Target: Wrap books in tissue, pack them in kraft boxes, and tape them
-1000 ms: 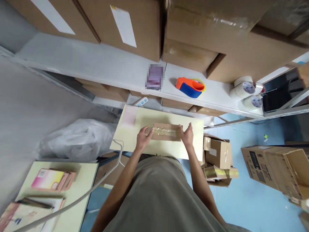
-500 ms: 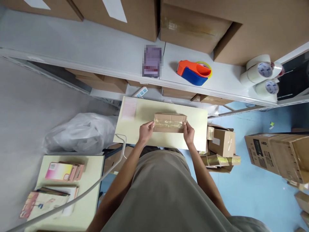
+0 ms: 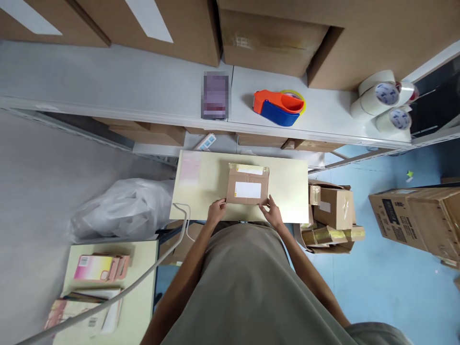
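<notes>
A small cardboard box [image 3: 247, 198] lies on the pale yellow table in front of me, label side up. It carries a white label [image 3: 248, 189] on its upper face and shiny tape along the far edge. My left hand [image 3: 216, 211] is closed at the near left corner of the box, fingertips against it. At the near right corner, my right hand [image 3: 272, 213] has its thumb at the front edge and its forefinger along the side, gripping the corner. The box's underside is hidden.
Beyond the table [image 3: 291, 187], a grey shelf holds an orange and blue tape dispenser [image 3: 278, 108], tape rolls [image 3: 381, 100] and large cartons [image 3: 266, 43]. A grey cable [image 3: 158, 262] crosses at left near a plastic bag [image 3: 122, 208]. Cartons [image 3: 334, 208] stand at right.
The box has turned over toward me, from a narrow taped side showing to the labelled face up. Both hands have shifted down to its near corners. The whole view has moved slightly.
</notes>
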`<state>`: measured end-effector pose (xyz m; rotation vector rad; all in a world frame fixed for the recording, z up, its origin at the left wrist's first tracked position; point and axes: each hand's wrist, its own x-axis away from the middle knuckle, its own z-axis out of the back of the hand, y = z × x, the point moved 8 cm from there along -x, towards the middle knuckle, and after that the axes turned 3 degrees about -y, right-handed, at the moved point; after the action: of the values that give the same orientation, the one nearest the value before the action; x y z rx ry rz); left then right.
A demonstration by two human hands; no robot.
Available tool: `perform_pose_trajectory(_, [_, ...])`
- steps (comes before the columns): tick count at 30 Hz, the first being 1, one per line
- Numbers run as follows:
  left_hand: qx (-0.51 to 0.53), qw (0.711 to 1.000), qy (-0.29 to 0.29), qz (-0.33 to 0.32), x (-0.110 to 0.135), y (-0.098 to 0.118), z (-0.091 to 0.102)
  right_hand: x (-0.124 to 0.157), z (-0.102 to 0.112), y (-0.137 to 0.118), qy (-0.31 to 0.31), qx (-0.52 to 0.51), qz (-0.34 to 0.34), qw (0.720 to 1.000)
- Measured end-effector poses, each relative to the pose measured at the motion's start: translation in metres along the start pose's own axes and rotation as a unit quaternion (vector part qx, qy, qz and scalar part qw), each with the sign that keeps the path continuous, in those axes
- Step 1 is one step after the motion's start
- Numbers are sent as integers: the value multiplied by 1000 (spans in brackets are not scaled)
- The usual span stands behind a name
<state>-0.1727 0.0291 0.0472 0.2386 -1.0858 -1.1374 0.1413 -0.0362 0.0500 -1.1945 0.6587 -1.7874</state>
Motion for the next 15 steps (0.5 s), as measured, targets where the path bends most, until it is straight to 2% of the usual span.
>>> perform_pose_trajectory(3, [-10, 1000, 19, 4, -15, 5, 10, -17, 12, 1, 21, -7, 3, 1000])
perform_pose_trajectory(6, [36, 998, 52, -11, -34, 29, 18, -42, 28, -10, 48, -49, 3, 998])
perform_pose_trajectory(9, [91, 995, 49, -7, -50, 52, 15, -60, 31, -21, 32, -88, -19, 995])
perform_pose_trajectory(12, [107, 993, 51, -13, -53, 66, 15, -59, 32, -36, 21, -96, -3, 995])
perform_pose_trajectory(15, [124, 987, 82, -58, -39, 75, 25, -40, 42, -55, 27, -110, 48, 992])
